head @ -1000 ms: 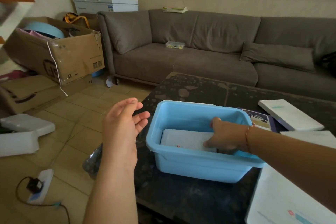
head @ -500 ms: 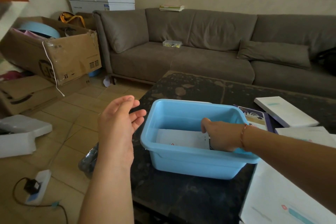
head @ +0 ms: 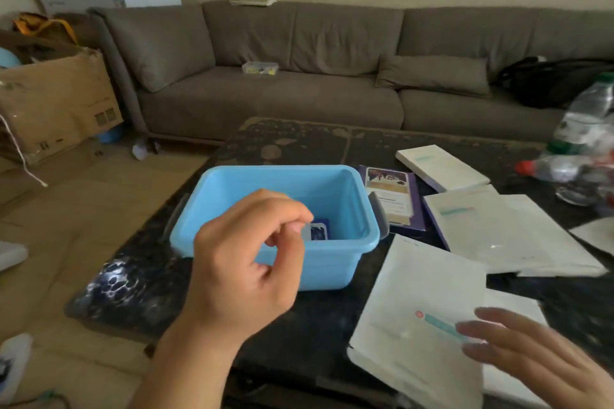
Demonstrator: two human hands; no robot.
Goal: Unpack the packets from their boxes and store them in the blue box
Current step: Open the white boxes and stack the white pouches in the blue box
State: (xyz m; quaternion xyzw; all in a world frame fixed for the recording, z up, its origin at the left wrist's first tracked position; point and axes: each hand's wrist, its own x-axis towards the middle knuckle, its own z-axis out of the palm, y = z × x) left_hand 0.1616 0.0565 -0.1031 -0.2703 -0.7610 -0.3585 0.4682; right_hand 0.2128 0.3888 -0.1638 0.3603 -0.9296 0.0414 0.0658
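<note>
The left hand [head: 246, 262] hovers near the blue box [head: 335, 271], fingers loosely curled, holding nothing visible. Inside the box a small dark packet [head: 319, 231] shows past the fingers; whether more lie there cannot be told. To the right, a purple box [head: 397, 199] and a white box [head: 442, 167] wait on the dark table [head: 319, 325], apparently unopened. Nearest right, the blurred right hand [head: 531, 355], fingers spread, reaches over a white packet [head: 415, 302]. Much seems left.
</note>
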